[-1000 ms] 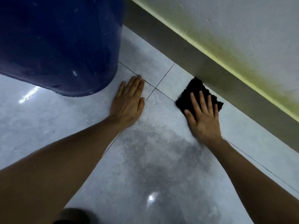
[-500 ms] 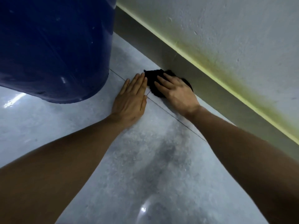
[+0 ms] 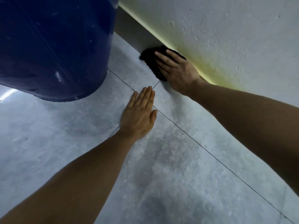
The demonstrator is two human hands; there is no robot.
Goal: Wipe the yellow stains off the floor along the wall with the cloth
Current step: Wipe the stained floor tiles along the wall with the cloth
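Note:
A black cloth (image 3: 151,62) is pressed against the grey skirting (image 3: 129,31) at the foot of the wall. My right hand (image 3: 177,71) lies flat on the cloth, fingers pointing left, and hides most of it. A yellow stain band (image 3: 208,62) runs along the bottom of the white wall just above the skirting. My left hand (image 3: 140,113) rests palm down on the grey floor tile, fingers together, holding nothing, about a hand's length in front of the cloth.
A large dark blue barrel (image 3: 53,46) stands on the floor at the upper left, close to the wall and just left of the cloth. Grey floor tiles (image 3: 178,167) with thin dark grout lines stretch toward me; a dull damp patch lies near the bottom.
My right hand has slid the cloth from the floor tile toward the wall and up against the skirting. My left hand has stayed planted on the floor.

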